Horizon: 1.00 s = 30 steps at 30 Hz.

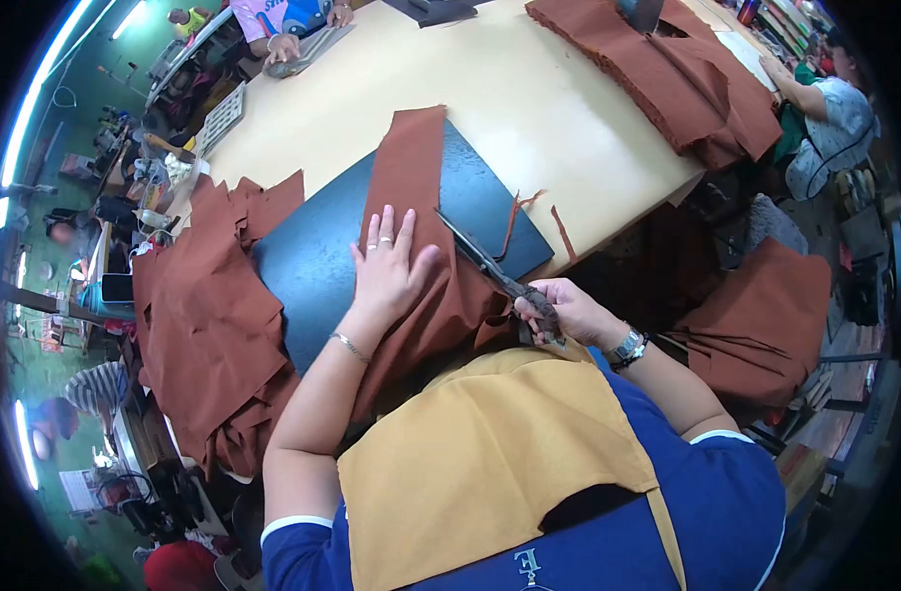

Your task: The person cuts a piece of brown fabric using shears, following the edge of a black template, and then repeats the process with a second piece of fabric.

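My left hand (386, 264) lies flat with fingers spread on a reddish-brown strip of leather-like material (408, 153). The strip runs across a dark blue board (318, 266) and hangs in folds over the near edge. My right hand (572, 313) is closed round the dark, wrapped handles of a pair of scissors (480, 254). Their long blades point up and left along the strip's right edge, tips near my left fingers. Thin brown offcuts (514, 225) lie on the board and the table to the right of the blades.
A heap of brown material (209, 325) lies left of the board. More brown sheets (657, 79) lie on the pale table (470, 59) at the far right, and another pile (761, 325) is at my right. People (293, 20) (830, 118) sit round the table.
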### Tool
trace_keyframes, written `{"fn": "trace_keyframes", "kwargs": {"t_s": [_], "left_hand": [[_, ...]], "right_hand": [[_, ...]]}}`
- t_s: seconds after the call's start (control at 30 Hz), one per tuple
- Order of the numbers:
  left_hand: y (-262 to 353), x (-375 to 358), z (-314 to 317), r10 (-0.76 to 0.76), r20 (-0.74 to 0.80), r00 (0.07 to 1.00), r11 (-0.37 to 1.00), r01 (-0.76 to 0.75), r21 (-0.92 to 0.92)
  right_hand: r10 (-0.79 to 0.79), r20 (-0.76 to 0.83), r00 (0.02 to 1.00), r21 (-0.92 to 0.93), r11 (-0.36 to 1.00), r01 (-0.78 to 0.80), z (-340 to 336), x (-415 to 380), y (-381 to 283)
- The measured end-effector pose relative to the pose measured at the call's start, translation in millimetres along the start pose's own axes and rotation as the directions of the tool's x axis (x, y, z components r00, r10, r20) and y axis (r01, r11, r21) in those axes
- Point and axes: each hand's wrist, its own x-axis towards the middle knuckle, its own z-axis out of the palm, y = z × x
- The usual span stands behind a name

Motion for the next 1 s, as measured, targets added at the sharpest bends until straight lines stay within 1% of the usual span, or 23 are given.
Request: {"fn": "trace_keyframes", "kwargs": {"t_s": [0.03, 0.1, 0.13, 0.17, 0.2, 0.23, 0.27, 0.3, 0.37, 0.4, 0.43, 0.47, 0.57, 0.67, 0.73, 0.87, 0.97, 1.0], "left_hand": [[2.8, 7.4, -16.6, 0.001, 0.114, 0.994, 0.999, -0.006, 0.039], [-0.7, 30.8, -56.6, -0.013, 0.333, 0.943, 0.993, -0.027, 0.115], [-10.8, 39.5, -57.7, 0.085, 0.303, 0.949, 0.985, -0.126, 0.117], [-19.5, 43.6, -55.3, 0.196, 0.227, 0.954, 0.967, -0.227, 0.117], [-27.9, 47.8, -50.5, 0.306, 0.148, 0.941, 0.937, -0.325, 0.127], [-36.0, 52.8, -42.8, 0.414, 0.068, 0.908, 0.896, -0.419, 0.148], [-45.3, 57.6, -27.7, 0.391, 0.095, 0.915, 0.895, -0.402, 0.191], [-43.5, 55.6, -24.3, 0.381, 0.098, 0.919, 0.916, -0.39, 0.095], [-40.8, 53.1, -17.4, 0.349, 0.094, 0.932, 0.92, -0.36, 0.153], [-35.9, 49.7, -15.7, 0.327, 0.081, 0.942, 0.931, -0.335, 0.146], [-30.1, 44.6, -14.0, 0.299, 0.069, 0.952, 0.942, -0.306, 0.138], [-25.7, 39.5, -11.4, 0.267, 0.059, 0.962, 0.953, -0.273, 0.129], [-17.7, 28.5, -3.8, 0.144, 0.004, 0.99, 0.98, -0.143, 0.137], [-8.3, 20.4, 2.1, 0.043, -0.033, 0.999, 0.99, -0.038, 0.138], [-2.6, 17.2, 5.3, -0.002, -0.037, 0.999, 0.99, 0.007, 0.14], [10.2, 10.1, 8.2, -0.062, -0.056, 0.997, 0.987, 0.069, 0.143], [19.6, 5.5, 10.1, -0.084, -0.05, 0.995, 0.986, 0.09, 0.142], [21.1, 3.9, 11.0, -0.082, -0.074, 0.994, 0.986, 0.092, 0.139]], "right_hand": [[-0.005, 0.004, 1.0, 0.0, 1.0, 0.005, -0.4, -0.7, -0.1], [0.013, -0.013, 1.0, -0.004, 1.0, -0.013, 1.8, -3.0, -3.7], [0.021, -0.018, 1.0, -0.008, 1.0, -0.021, 2.8, -3.5, -6.0], [0.034, -0.01, 0.999, -0.005, 0.999, -0.034, 1.7, -3.5, -6.5], [0.044, -0.002, 0.999, -0.004, 0.999, -0.044, -0.9, -3.6, -5.6], [0.051, 0.006, 0.999, -0.003, 0.999, -0.051, -2.6, -3.4, -5.6], [0.042, -0.008, 0.999, -0.028, 0.999, -0.042, -2.0, -3.1, -6.9], [0.033, -0.023, 0.999, -0.049, 0.998, -0.034, -0.9, -2.5, -7.5], [0.03, -0.029, 0.999, -0.064, 0.997, -0.032, -1.2, 1.7, -7.5], [0.046, -0.033, 0.998, -0.066, 0.997, -0.048, -1.4, 3.2, -6.9], [0.066, -0.033, 0.997, -0.07, 0.995, -0.068, -0.9, 4.3, -6.3], [0.045, -0.033, 0.998, -0.034, 0.998, -0.046, 1.4, 5.4, -6.2], [0.033, -0.098, 0.995, -0.029, 0.999, -0.036, 11.1, 2.8, -10.6], [-0.01, -0.087, 0.996, -0.045, 0.999, 0.006, 7.6, 2.2, -0.3], [-0.026, -0.076, 0.997, -0.02, 0.999, 0.024, 9.5, 0.5, 1.3], [-0.019, -0.073, 0.997, -0.028, 0.999, 0.017, 8.1, 2.4, 0.7], [-0.014, -0.115, 0.993, -0.019, 1.0, 0.012, 10.7, 5.0, -4.4], [-0.022, -0.117, 0.993, -0.007, 1.0, 0.022, 10.2, 5.0, -2.7]]}}
